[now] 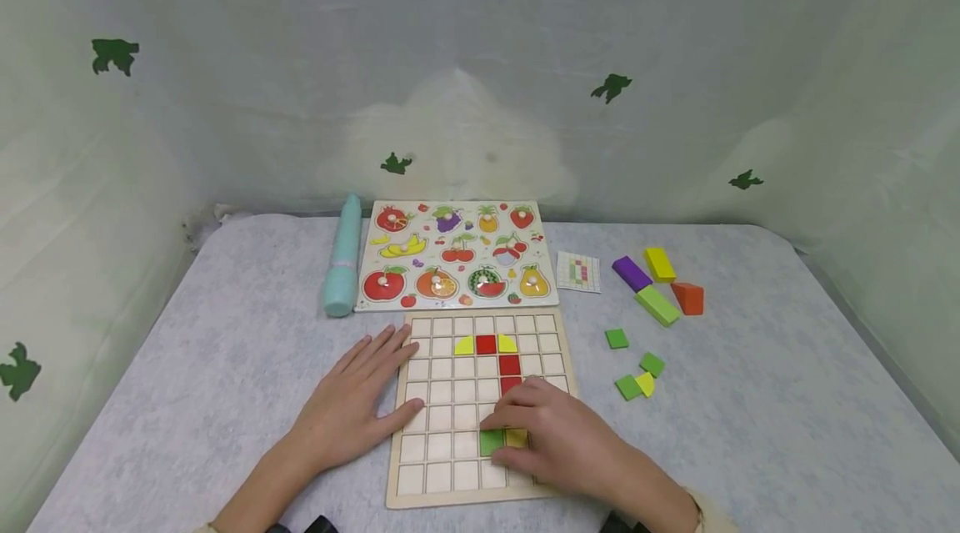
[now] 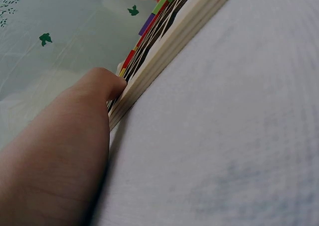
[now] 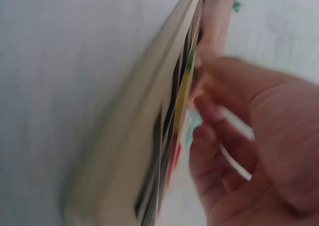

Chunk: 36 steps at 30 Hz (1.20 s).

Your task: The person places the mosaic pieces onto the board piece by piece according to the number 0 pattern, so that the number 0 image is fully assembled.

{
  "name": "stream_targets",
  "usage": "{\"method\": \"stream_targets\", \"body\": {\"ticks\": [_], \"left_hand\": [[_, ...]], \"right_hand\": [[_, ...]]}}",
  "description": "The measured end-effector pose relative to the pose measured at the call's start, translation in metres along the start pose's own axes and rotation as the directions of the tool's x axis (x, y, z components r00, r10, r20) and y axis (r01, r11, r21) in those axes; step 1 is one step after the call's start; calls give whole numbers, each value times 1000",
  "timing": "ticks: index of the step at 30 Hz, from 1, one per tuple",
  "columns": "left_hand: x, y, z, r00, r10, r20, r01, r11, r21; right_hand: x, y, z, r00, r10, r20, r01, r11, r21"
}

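A wooden grid board (image 1: 439, 448) lies flat on the table. My left hand (image 1: 348, 408) rests at its left edge, fingers spread and straight, thumb over the rim. Over the lower right cells, my right hand (image 1: 558, 437) has its thumb and forefinger at opposite edges of a green square tile (image 1: 492, 442), pinching it at its cell. Beside that tile is a yellow tile (image 1: 517, 438), partly under the fingers. Further up the board sit red square tiles (image 1: 486, 344) and two yellow quarter-round tiles (image 1: 464, 345). The right hand hides some cells.
Behind the board lie a fruit peg puzzle (image 1: 420, 266), a teal bottle-shaped object (image 1: 344, 258) and a small pattern card (image 1: 578, 272). To the right are loose green tiles (image 1: 617, 339), a yellow quarter-round piece (image 1: 645, 384), and purple (image 1: 632, 274), yellow, green and orange blocks.
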State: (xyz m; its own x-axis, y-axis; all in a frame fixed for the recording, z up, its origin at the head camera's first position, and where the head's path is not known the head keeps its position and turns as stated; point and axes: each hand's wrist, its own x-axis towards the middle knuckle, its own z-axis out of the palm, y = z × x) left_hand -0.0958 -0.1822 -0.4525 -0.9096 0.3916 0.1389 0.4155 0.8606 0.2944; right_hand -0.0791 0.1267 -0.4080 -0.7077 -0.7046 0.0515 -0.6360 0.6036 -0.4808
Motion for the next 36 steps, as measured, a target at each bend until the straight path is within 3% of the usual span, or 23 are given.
{"method": "stream_targets", "body": {"ticks": [8,19,27,36], "left_hand": [[0,1,0,1000,-4,4,4,1000,-1],[-1,1,1,1000,7,-9,-7,1000,4],[0,0,1,1000,11,-5,-11,1000,3],[-1,0,0,1000,9,-9,-9,1000,0]], "right_hand": [[-5,18,-22,997,59,-43,-58,998,9],[-21,63,-60,991,131,3,-130,990,62],[-40,99,-85,989,147,33,-150,982,115],[-58,134,-95,989,150,17,-151,980,132]]}}
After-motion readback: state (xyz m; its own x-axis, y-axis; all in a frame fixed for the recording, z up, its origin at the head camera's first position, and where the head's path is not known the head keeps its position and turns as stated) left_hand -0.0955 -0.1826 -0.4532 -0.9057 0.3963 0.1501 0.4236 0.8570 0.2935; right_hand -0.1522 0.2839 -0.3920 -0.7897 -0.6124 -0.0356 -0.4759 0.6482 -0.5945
